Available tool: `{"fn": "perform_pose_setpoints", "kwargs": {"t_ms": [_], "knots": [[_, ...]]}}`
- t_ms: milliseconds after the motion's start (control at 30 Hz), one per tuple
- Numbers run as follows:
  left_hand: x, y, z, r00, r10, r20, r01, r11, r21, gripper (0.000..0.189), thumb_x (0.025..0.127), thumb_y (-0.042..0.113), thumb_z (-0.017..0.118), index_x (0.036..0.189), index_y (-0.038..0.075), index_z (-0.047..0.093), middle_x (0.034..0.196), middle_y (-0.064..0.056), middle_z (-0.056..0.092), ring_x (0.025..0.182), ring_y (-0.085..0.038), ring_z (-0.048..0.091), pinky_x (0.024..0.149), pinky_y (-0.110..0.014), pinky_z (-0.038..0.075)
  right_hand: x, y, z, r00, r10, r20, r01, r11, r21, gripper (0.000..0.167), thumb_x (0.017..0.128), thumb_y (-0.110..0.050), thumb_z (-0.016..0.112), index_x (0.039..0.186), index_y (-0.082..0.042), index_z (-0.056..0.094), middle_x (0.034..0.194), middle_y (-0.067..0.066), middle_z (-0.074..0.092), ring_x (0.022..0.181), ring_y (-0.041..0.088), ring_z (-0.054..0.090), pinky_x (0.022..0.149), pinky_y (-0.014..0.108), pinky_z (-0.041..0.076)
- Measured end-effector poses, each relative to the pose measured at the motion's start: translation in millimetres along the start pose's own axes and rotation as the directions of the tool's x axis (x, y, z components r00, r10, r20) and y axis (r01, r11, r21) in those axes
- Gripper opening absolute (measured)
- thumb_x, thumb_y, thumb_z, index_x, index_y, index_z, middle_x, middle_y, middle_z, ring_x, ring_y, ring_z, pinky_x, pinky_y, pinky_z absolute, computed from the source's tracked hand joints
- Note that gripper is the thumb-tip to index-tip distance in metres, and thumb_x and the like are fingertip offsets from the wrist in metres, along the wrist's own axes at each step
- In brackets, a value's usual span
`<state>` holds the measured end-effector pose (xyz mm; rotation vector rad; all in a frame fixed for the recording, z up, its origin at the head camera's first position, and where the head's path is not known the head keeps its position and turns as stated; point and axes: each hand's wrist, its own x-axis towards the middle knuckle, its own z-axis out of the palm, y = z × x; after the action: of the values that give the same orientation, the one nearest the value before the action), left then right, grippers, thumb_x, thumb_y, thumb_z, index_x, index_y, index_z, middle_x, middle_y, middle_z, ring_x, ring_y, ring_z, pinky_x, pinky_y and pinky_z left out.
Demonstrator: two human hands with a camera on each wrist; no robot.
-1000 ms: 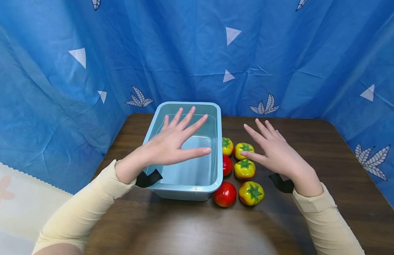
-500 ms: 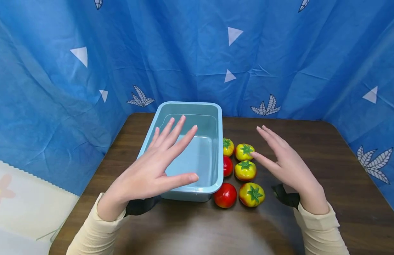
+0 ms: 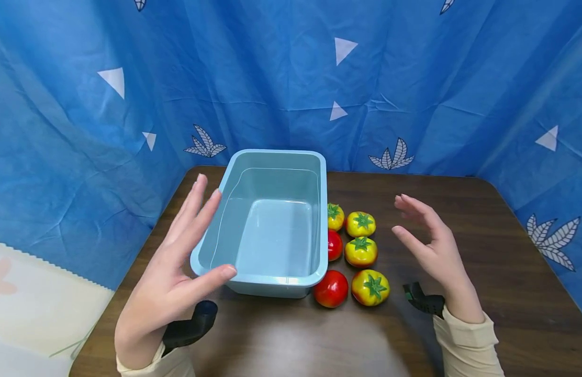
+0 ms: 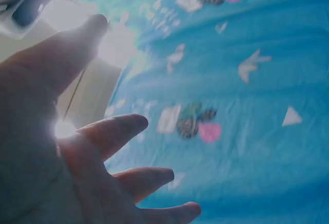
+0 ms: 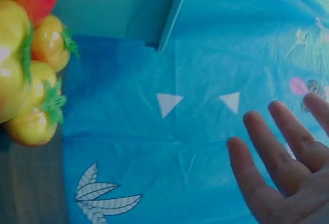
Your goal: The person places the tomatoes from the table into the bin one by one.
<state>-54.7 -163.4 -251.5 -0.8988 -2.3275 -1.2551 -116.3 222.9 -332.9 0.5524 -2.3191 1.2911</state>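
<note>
In the head view my left hand (image 3: 170,277) hovers at the front left of the light blue plastic tub (image 3: 277,281), fingers spread and thumb out, with nothing in it. The left wrist view shows the same fingers (image 4: 115,131) stretched against the curtain. My right hand (image 3: 432,243) is raised to the right of the fruit, fingers loosely bent, holding nothing. Between tub and right hand sit several yellow tomatoes with green tops, the nearest yellow tomato (image 3: 370,287) beside a red tomato (image 3: 331,289). Another red tomato (image 3: 335,245) is partly hidden by the tub's rim.
The dark wooden table (image 3: 291,340) carries everything. A blue patterned curtain (image 3: 281,78) hangs behind and along both sides. A pale cloth (image 3: 41,303) with a flower print lies at the left. A black wrist camera (image 3: 425,299) is strapped at the right wrist.
My left hand has drawn back left and toward the front, off the tub. My right hand has moved right, away from the tomatoes, its fingers bending slightly. Tub and tomatoes stay put.
</note>
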Motion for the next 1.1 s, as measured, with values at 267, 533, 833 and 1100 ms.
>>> {"fn": "perform_pose_setpoints", "kwargs": {"t_ms": [267, 533, 833, 1100], "knots": [[-12.2, -27.2, -8.5, 0.985, -0.041, -0.165, 0.013, 0.986, -0.167, 0.073, 0.073, -0.014, 0.066, 0.141, 0.0, 0.039, 0.154, -0.012, 0.019, 0.14, -0.03, 0.015, 0.11, -0.028, 0.02, -4.1, 0.6, 1.7, 0.997, 0.032, -0.074, -0.027, 0.998, 0.06, 0.06, 0.081, 0.013, 0.063, 0.136, -0.001, 0.044, 0.128, 0.02, 0.052, 0.115, 0.009, 0.051, 0.094, 0.016, 0.039], [-19.2, -65.1, -7.0, 0.985, 0.019, -0.17, -0.083, 0.922, -0.377, 0.06, 0.081, -0.01, 0.064, 0.136, -0.012, 0.038, 0.151, -0.021, 0.02, 0.137, -0.03, 0.026, 0.108, -0.03, 0.026, -9.0, 30.5, 5.9, 0.992, 0.086, -0.09, -0.076, 0.991, 0.111, 0.062, 0.08, 0.013, 0.064, 0.137, -0.002, 0.043, 0.129, 0.017, 0.053, 0.114, 0.01, 0.052, 0.094, 0.018, 0.039], [-30.4, -95.9, -4.1, 0.983, -0.094, -0.158, 0.009, 0.884, -0.468, 0.057, 0.083, -0.016, 0.057, 0.137, -0.01, 0.039, 0.151, -0.017, 0.024, 0.138, -0.025, 0.024, 0.107, -0.028, 0.027, -13.7, 74.1, 11.8, 0.986, 0.145, -0.081, -0.133, 0.982, 0.138, 0.064, 0.082, 0.007, 0.066, 0.139, -0.01, 0.043, 0.131, 0.011, 0.053, 0.115, 0.008, 0.052, 0.093, 0.016, 0.04], [-33.9, -123.0, -1.6, 0.973, -0.213, -0.091, 0.141, 0.858, -0.494, 0.058, 0.085, -0.015, 0.052, 0.14, -0.004, 0.038, 0.153, -0.01, 0.023, 0.14, -0.022, 0.021, 0.106, -0.024, 0.029, -13.0, 72.7, 16.7, 0.981, 0.193, -0.031, -0.19, 0.978, 0.091, 0.057, 0.085, 0.002, 0.065, 0.137, -0.005, 0.044, 0.13, 0.021, 0.051, 0.112, 0.005, 0.052, 0.091, 0.015, 0.04]]}}
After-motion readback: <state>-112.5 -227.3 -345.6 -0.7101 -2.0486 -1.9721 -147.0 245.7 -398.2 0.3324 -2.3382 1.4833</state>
